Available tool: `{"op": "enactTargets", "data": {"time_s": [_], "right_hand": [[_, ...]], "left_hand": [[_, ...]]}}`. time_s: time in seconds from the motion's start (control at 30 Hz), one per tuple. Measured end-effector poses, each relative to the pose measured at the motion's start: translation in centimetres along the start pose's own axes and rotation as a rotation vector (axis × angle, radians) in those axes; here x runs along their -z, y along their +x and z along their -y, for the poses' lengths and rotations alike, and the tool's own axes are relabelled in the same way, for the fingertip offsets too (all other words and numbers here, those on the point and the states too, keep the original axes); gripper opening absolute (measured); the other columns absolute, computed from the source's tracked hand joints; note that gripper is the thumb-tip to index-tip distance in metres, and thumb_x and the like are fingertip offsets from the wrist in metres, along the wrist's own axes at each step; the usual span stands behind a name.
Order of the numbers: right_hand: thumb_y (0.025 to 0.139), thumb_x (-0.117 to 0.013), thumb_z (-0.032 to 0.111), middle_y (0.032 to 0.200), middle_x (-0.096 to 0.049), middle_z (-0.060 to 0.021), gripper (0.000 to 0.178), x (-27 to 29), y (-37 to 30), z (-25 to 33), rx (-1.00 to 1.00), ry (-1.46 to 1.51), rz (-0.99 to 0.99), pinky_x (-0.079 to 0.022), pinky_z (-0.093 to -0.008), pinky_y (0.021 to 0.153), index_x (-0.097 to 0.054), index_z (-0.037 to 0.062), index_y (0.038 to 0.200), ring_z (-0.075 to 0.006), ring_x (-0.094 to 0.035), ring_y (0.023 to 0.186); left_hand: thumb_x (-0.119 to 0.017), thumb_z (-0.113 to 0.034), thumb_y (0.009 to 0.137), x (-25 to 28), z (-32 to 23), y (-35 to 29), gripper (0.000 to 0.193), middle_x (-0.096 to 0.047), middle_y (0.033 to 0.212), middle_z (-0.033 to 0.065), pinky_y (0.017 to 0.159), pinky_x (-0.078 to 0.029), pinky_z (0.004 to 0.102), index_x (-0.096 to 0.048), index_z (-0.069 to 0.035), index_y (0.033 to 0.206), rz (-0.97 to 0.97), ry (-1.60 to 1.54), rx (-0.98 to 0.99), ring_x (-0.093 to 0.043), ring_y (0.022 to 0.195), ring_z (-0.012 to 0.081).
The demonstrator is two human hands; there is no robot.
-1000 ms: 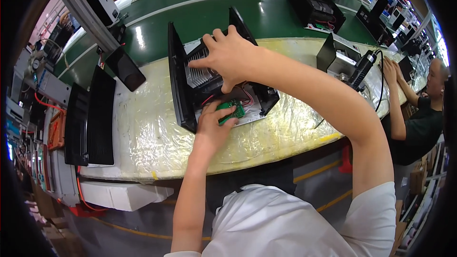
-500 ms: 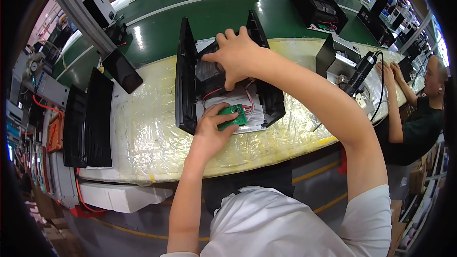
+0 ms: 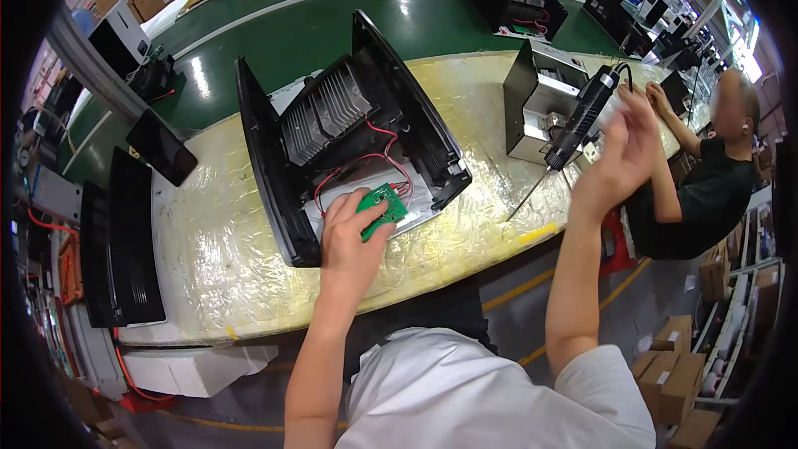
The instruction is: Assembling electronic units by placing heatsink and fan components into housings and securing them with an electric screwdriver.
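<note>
My left hand (image 3: 351,237) grips a green circuit board (image 3: 384,209) by its edge, at the near end of an opened black housing (image 3: 270,162). Red wires (image 3: 391,140) run from the board into the housing, where a grey ribbed metal block (image 3: 328,116) lies exposed. Raised over the bench's right side, my right hand (image 3: 619,162) has its fingers apart, somewhat blurred, and nothing shows in it. Just left of it is a black electric screwdriver (image 3: 586,112), tilted with its long bit pointing down toward the bench; the hand appears apart from it.
A pale metal casing (image 3: 532,108) stands behind the screwdriver. Black panels (image 3: 137,241) lean at the left beside a dark flat panel (image 3: 162,148). Another open black unit (image 3: 515,4) sits on the green surface (image 3: 307,29). A co-worker (image 3: 706,175) sits at the right.
My right hand has left the housing and moved right, beside the screwdriver, uncovering the ribbed block. The housing now appears turned and further left in view. My left hand keeps the circuit board.
</note>
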State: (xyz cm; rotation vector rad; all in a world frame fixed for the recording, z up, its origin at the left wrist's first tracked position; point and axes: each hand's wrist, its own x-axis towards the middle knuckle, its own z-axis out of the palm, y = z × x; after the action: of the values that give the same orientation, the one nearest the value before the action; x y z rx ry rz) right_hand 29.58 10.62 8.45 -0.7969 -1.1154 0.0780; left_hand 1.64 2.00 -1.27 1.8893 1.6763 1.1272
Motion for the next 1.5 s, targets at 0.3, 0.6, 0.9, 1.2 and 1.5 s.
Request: {"op": "enactTargets", "data": {"time_s": [0.3, 0.6, 0.9, 1.2, 1.5], "right_hand": [[0.098, -0.066, 0.020, 0.110, -0.062, -0.0067, 0.052, 4.1, -0.4, -8.7, -0.479, -0.358, 0.202, -0.047, -0.0262, 0.082, -0.046, -0.0011, 0.142, -0.0116, -0.057, 0.095], [0.091, -0.067, 0.023, 0.112, -0.052, -0.0097, 0.045, 8.7, 3.2, -0.9, -0.149, 0.933, 0.194, -0.049, -0.0352, 0.078, -0.052, -0.0008, 0.126, -0.0230, -0.054, 0.095], [0.103, -0.048, 0.020, 0.090, -0.044, -0.0031, 0.033, 5.0, 6.6, 1.8, -0.216, 0.881, 0.474, -0.040, -0.0247, 0.047, -0.046, -0.0007, 0.128, -0.0100, -0.041, 0.054], [0.104, -0.047, 0.025, 0.082, -0.040, -0.0033, 0.029, 3.1, 5.7, 1.5, -0.202, 0.769, 0.637, -0.043, -0.0293, 0.048, -0.041, 0.0059, 0.084, -0.0130, -0.046, 0.054], [0.104, -0.046, 0.023, 0.080, -0.036, -0.0009, 0.029, 2.6, 6.5, 2.3, -0.132, 0.552, 0.508, -0.038, -0.0267, 0.055, -0.041, 0.0089, 0.079, -0.0100, -0.040, 0.057]], "left_hand": [[-0.081, -0.003, 0.072, -0.5, -0.8, 0.8, 0.034, -0.067, 0.126, 0.0166, 0.100, -0.047, 0.0378, -0.075, 0.001, 0.106, -0.010, 0.015, 0.027, -0.061, 0.118, 0.0332], [-0.081, -0.002, 0.070, 0.2, -1.1, 2.3, 0.031, -0.067, 0.124, 0.0170, 0.098, -0.048, 0.0391, -0.077, 0.000, 0.100, 0.054, -0.023, 0.053, -0.061, 0.115, 0.0346], [-0.082, -0.002, 0.068, -0.2, -0.6, 1.8, 0.029, -0.068, 0.123, 0.0156, 0.096, -0.049, 0.0387, -0.078, -0.001, 0.097, 0.039, -0.019, 0.044, -0.062, 0.113, 0.0334], [-0.082, -0.005, 0.068, -0.4, -0.2, 2.0, 0.027, -0.069, 0.121, 0.0150, 0.097, -0.049, 0.0391, -0.079, -0.001, 0.094, 0.036, -0.023, 0.027, -0.063, 0.113, 0.0323], [-0.082, -0.006, 0.067, -1.0, -0.6, 2.6, 0.028, -0.069, 0.120, 0.0144, 0.097, -0.049, 0.0387, -0.079, -0.002, 0.095, 0.053, -0.026, 0.017, -0.063, 0.113, 0.0322]]}}
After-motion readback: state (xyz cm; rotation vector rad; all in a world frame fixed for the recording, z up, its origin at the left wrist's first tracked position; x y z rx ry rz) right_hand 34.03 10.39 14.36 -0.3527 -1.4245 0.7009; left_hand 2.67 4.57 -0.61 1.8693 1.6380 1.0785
